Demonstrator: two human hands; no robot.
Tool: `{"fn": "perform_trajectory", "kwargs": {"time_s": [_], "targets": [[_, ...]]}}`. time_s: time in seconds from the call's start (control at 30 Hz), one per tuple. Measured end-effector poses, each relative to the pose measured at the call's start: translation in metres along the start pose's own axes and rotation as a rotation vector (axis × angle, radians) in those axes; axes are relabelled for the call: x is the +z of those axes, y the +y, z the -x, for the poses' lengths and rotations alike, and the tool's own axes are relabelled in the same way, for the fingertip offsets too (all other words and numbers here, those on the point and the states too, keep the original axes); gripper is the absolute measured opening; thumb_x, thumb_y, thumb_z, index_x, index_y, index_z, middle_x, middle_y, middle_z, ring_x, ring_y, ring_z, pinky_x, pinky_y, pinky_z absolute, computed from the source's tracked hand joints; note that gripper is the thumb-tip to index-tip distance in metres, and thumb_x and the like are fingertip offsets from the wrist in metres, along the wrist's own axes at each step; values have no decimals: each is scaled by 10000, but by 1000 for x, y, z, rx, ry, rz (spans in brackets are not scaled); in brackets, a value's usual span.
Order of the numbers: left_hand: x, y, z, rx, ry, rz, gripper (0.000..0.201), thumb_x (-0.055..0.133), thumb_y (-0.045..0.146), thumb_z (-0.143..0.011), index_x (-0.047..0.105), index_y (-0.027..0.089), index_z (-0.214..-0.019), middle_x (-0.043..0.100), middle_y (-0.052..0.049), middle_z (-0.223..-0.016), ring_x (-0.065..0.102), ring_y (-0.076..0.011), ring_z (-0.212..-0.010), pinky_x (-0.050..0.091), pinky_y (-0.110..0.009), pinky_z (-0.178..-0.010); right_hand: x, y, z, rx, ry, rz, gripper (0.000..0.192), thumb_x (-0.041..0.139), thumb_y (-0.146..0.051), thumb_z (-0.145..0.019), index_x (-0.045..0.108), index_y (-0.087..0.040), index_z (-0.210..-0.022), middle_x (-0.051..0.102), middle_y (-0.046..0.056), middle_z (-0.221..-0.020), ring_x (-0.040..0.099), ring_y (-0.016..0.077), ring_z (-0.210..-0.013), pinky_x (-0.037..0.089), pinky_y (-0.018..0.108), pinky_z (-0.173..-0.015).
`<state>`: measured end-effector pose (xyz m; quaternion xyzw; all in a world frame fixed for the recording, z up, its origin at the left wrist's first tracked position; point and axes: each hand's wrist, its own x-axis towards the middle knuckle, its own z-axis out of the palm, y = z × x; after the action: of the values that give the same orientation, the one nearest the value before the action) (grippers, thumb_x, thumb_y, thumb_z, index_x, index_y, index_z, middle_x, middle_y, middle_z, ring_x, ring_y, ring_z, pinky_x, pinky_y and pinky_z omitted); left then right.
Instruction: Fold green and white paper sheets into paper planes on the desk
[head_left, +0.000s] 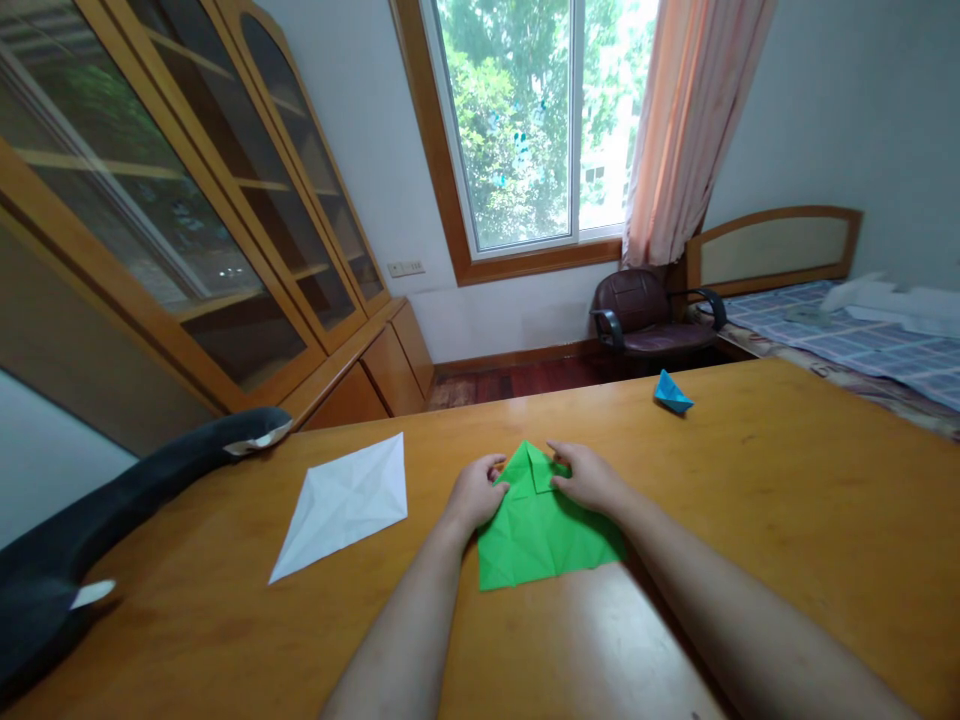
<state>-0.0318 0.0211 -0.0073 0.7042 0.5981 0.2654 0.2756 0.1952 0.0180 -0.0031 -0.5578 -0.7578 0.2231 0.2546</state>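
A creased green sheet of paper lies on the wooden table in front of me, its far corner folded back into a small flap. My left hand presses on the sheet's left edge beside that flap. My right hand pins the right side of the flap with its fingertips. Both hands lie flat on the paper, fingers bent.
A creased white paper square lies to the left. A small blue folded paper boat sits far right. A dark chair back edges the table's left. Beyond are a glass-door cabinet, an armchair, a bed.
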Motion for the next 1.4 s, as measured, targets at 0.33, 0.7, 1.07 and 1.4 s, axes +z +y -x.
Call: {"fn": "perform_trajectory", "kwargs": {"time_s": [0.33, 0.7, 1.07, 1.4], "targets": [[1, 6, 1, 83, 8, 267, 347, 596, 52, -752, 689, 144, -1072, 724, -68, -1041, 661, -181, -930, 503, -301, -893, -4, 4, -2, 39, -49, 104, 636, 736, -271, -639, 611, -161, -1253, 640, 145, -1239, 592, 301, -1120, 446, 370, -955], [-7, 4, 3, 93, -124, 367, 295, 606, 50, -668, 700, 133, -935, 733, -45, -902, 665, -184, -820, 510, -279, -752, -12, 1, -2, 130, -93, 22, 333, 621, -80, -616, 680, -169, -931, 713, 40, -894, 630, 181, -799, 387, 216, -632], [-14, 15, 12, 183, -114, -89, 205, 720, 212, -680, 664, 189, -876, 699, 0, -848, 620, -171, -768, 416, -247, -657, -13, 4, -3, 102, -156, 80, 203, 608, -105, -654, 727, -164, -808, 699, 26, -761, 588, 159, -701, 329, 227, -580], [4, 30, 16, 54, 24, -348, 396, 747, 408, -704, 609, 227, -1029, 701, -40, -914, 642, -229, -849, 402, -273, -671, -13, 2, -3, 94, -162, 73, 173, 623, -140, -680, 726, -163, -818, 714, 40, -805, 612, 179, -746, 364, 233, -612]]}}
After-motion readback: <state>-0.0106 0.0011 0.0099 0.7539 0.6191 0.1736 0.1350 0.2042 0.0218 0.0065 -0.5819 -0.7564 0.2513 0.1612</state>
